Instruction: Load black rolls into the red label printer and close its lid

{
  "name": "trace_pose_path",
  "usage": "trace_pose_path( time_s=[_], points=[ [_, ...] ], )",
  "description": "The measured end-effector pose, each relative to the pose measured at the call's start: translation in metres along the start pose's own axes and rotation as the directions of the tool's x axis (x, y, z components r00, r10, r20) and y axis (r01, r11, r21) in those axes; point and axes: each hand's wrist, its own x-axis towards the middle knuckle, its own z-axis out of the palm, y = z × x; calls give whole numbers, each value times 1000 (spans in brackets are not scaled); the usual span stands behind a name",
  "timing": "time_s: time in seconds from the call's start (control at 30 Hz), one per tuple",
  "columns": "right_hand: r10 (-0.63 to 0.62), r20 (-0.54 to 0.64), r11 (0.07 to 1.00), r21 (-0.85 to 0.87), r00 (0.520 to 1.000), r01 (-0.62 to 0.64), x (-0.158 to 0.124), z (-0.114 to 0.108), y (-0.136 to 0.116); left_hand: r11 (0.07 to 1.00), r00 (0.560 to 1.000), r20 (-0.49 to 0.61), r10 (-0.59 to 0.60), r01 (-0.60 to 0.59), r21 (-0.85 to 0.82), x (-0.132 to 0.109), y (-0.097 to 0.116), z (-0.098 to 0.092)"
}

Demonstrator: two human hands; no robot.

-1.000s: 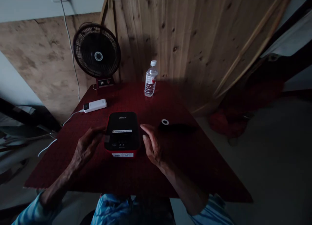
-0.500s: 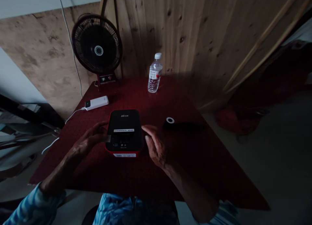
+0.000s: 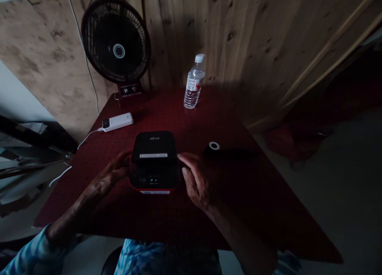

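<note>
A red and black box [image 3: 155, 175] sits on the dark red surface [image 3: 161, 112], a little left of its middle and about midway between the near and far edges. The black lid [image 3: 153, 144] on the box's far part bears a pale logo and a white strip label [image 3: 153, 155]; it seems tilted up slightly, with a dark gap between it and the front panel [image 3: 155, 182], where small marks show. Another white label runs along the box's near face.

The person's left grip [image 3: 112, 175] is at the box's left side, fingertips against it; they are lost in shadow, so whether they hold it cannot be told. The right grip [image 3: 195, 181] is at the box's right side, its index fingertip touching or just beside it. The space between that finger and the thumb is narrow, and nothing shows between them.

To the right, toward the surface's right edge, lies a dark object with a white ring [image 3: 214, 146] on its end; the rest of its shape fades into the dark. A clear bottle [image 3: 193, 88] with a white cap stands upright near the far edge. A black fan [image 3: 116, 40] stands at the far left corner. Near the left edge lies a white power bank [image 3: 118, 122], a white cable [image 3: 88, 138] running from its end over that edge.
</note>
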Motion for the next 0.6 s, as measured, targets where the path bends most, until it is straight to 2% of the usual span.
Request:
trace_pose_path(
  time_s=[0.1,0.17,0.27,0.4,0.5,0.6],
  points=[
    [-16,-51,1000,0,999,16,3,0,-3,999,997,-72,-7,11,51,-5,0,1],
    [-21,-70,1000,3,997,22,3,0,-5,999,997,-77,-7,11,53,-8,0,1],
    [-60,-83,998,-18,995,59,3,2,-6,1000,997,-79,-15,14,-9,-9,-4,0],
    [-129,-73,992,-24,989,127,3,4,-7,993,989,-134,-70,56,-103,-5,-9,0],
    [-161,-66,987,-17,985,160,5,3,-8,996,988,-138,-66,56,-71,-8,2,3],
    [-135,-53,991,-17,989,134,6,2,-10,993,962,-271,44,-13,115,-24,25,10]
  ],
)
